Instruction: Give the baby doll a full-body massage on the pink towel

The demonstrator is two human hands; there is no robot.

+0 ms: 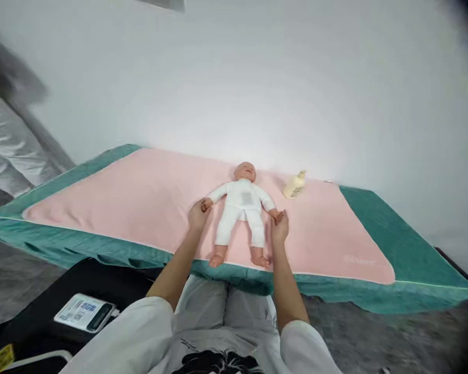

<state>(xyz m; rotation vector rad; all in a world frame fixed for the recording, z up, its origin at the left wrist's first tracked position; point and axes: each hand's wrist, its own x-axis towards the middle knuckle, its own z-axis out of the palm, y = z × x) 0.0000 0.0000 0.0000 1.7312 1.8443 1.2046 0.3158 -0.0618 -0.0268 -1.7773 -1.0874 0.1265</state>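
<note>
A baby doll [243,200] with a white cloth body lies on its back on a pink sheet [148,192], its head toward the wall and its arms spread. My left hand [197,214] is closed around the doll's hand on the left side of the view. On the other side, my right hand [280,227] grips the doll's other hand. The doll's bare feet point toward me at the near edge of the bed. Right of the doll's head, a cream pump bottle [294,185] is tilted on the sheet.
Under the pink sheet is a green cover [390,234] that hangs over the bed's front edge. A black chair [42,317] at lower left holds a white device [85,312]. Another person's light clothing [13,145] shows at far left. The wall rises behind the bed.
</note>
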